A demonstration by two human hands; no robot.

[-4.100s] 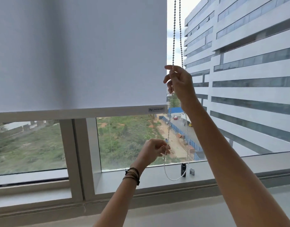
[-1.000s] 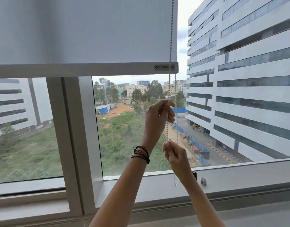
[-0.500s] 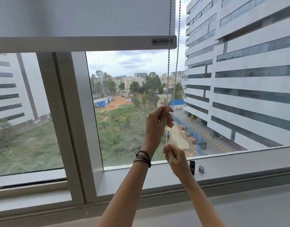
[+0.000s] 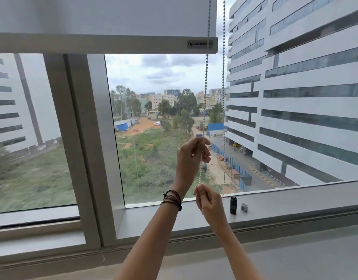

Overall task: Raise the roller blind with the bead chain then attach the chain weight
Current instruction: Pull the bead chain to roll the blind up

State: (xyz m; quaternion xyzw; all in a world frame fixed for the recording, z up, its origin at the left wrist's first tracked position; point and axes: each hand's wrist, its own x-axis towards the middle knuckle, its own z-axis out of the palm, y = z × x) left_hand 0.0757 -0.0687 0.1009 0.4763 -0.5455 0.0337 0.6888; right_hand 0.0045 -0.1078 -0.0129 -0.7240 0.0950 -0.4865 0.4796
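Blind (image 4: 103, 17) raised since earlier, bottom bar near window top. My left hand (image 4: 191, 156) pinches left strand of chain (image 4: 204, 98), right hand (image 4: 209, 201) pinches same strand below. Chain weight (image 4: 233, 205) stands on sill (image 4: 295, 201), untouched.

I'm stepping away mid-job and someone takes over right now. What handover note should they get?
Left hand pinches the left strand of the bead chain; right hand pinches the same strand lower down. Right strand hangs free.
Blind's bottom bar sits high; most of the glass is uncovered.
Black chain weight and a small grey piece stand on the sill, unattached.
Left to do: finish raising if needed, then fit the weight to the chain.
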